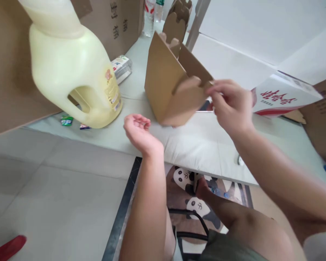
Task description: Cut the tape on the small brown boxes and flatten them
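A brown cardboard box (163, 79) with an uncovered top and curved, notched flaps sits over the pale table, slightly tilted in view. My right hand (230, 105) pinches its upper right corner between thumb and fingers. To the box's lower left, my left hand (138, 132) is palm-up with its fingers loosely curled and apart from the box; nothing shows in it. Behind the box is another folded cardboard piece (176, 23) with similar scalloped edges. A dark flat object (205, 106) lies partly hidden behind the box and right hand.
A large pale-yellow jug (70, 69) stands at left before a big carton (119, 32). Plastic bottles (149, 18) are at the back, near a clear package (121, 69). A white-and-red box (285, 94) stands right. Small wrappers (66, 120) lie near the table's front edge.
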Action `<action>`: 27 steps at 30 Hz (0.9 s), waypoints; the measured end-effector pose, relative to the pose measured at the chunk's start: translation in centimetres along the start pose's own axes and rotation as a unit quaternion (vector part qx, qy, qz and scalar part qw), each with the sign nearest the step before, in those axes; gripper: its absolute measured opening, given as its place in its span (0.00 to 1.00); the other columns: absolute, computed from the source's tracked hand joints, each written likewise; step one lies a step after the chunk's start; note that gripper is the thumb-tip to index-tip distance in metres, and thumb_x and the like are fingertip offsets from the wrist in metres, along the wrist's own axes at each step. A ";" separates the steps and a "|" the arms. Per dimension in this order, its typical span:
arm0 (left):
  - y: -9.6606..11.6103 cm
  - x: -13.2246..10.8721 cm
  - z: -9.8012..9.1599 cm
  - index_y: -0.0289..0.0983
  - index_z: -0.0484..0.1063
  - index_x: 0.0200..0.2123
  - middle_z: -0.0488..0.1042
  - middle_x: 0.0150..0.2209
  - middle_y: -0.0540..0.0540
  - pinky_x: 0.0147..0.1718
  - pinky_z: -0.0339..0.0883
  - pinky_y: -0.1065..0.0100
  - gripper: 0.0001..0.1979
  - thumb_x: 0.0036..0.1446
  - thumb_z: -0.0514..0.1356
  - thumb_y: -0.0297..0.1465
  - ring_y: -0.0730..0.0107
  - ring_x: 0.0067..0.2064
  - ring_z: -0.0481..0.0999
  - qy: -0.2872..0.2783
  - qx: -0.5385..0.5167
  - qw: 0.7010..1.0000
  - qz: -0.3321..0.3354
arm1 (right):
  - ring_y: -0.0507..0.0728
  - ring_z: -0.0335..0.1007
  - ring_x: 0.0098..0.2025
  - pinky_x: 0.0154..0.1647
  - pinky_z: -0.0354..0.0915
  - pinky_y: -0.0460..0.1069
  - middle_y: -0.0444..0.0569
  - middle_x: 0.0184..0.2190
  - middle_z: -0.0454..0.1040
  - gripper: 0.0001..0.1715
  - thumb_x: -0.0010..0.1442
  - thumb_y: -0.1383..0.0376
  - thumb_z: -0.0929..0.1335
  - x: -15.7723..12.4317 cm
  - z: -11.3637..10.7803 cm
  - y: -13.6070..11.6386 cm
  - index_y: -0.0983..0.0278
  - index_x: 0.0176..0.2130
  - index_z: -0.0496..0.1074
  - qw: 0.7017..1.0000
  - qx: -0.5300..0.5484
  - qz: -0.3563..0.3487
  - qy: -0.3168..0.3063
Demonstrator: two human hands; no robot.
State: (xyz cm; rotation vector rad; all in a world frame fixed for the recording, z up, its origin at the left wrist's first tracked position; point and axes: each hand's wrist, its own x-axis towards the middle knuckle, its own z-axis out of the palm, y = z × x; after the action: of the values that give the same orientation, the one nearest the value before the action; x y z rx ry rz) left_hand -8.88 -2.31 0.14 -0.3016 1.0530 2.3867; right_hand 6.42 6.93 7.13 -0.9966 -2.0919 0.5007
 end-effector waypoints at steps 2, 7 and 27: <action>0.3 -0.2 -0.3 0.41 0.71 0.31 0.75 0.32 0.52 0.36 0.65 0.73 0.12 0.67 0.55 0.37 0.73 0.37 0.77 -0.056 0.026 0.998 0.027 | 0.59 0.81 0.46 0.41 0.77 0.55 0.49 0.45 0.81 0.12 0.69 0.63 0.67 -5.7 -3.9 0.6 0.58 0.34 0.79 0.995 -0.019 -0.026 0.090; -1.1 -3.1 -0.1 0.41 0.80 0.38 0.82 0.41 0.47 0.44 0.72 0.68 0.10 0.63 0.62 0.40 0.62 0.48 0.81 -0.312 0.054 0.949 0.009 | 0.62 0.79 0.52 0.59 0.72 0.64 0.50 0.47 0.81 0.10 0.69 0.62 0.68 -17.1 -9.6 3.3 0.56 0.36 0.78 0.975 -0.086 0.023 0.206; -9.1 -9.8 2.5 0.42 0.80 0.30 0.78 0.30 0.48 0.52 0.73 0.64 0.10 0.57 0.71 0.41 0.65 0.41 0.80 -0.452 0.262 0.849 0.071 | 0.66 0.65 0.68 0.68 0.65 0.66 0.55 0.65 0.63 0.46 0.63 0.50 0.71 -22.5 -10.0 11.7 0.45 0.71 0.48 0.962 0.064 0.118 0.238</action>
State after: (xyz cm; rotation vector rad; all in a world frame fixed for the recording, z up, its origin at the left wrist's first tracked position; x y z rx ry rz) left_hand 4.31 1.16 0.02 1.0257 1.1671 1.8398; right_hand 29.13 -3.23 -4.07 -1.1660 -1.5065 0.4536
